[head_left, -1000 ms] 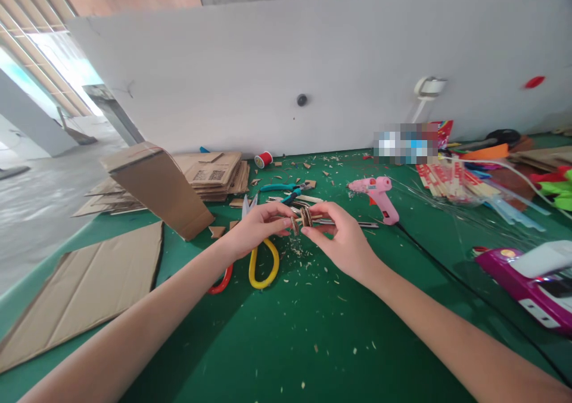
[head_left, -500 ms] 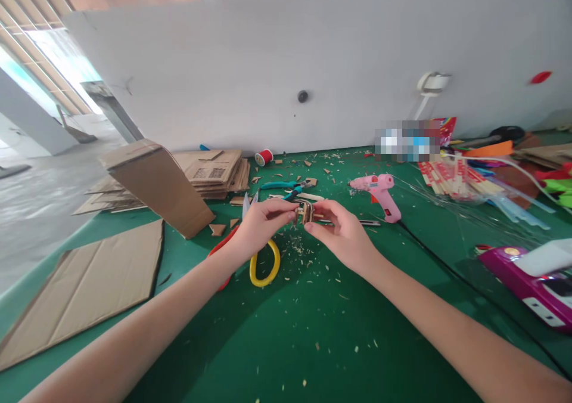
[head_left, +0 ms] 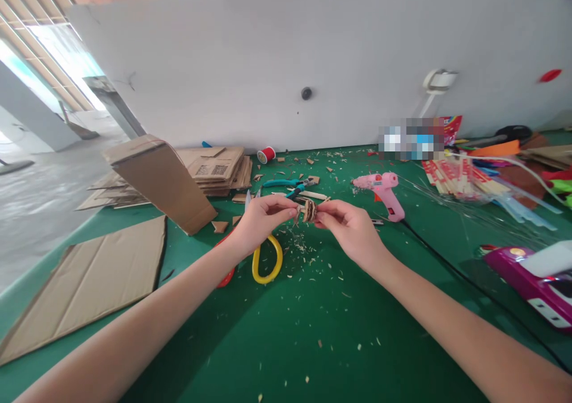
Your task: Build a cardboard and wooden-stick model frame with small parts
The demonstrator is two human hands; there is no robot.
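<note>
Both my hands meet above the green table. Between them is a small brown cardboard wheel piece with a thin stick through it. My left hand pinches its left side and my right hand pinches its right side, fingers closed. Scissors with a yellow and a red handle lie on the table just under my left hand. Blue-handled pliers lie a little beyond the hands.
A pink glue gun with a black cord lies right of the hands. Stacked cardboard and a leaning cardboard sheet stand left, a flat sheet nearer. A red thread spool, chopstick packs and a magenta device are around.
The hands have stayed together on the small piece, shifting slightly up and right; my right fingers have closed further round its right side.
</note>
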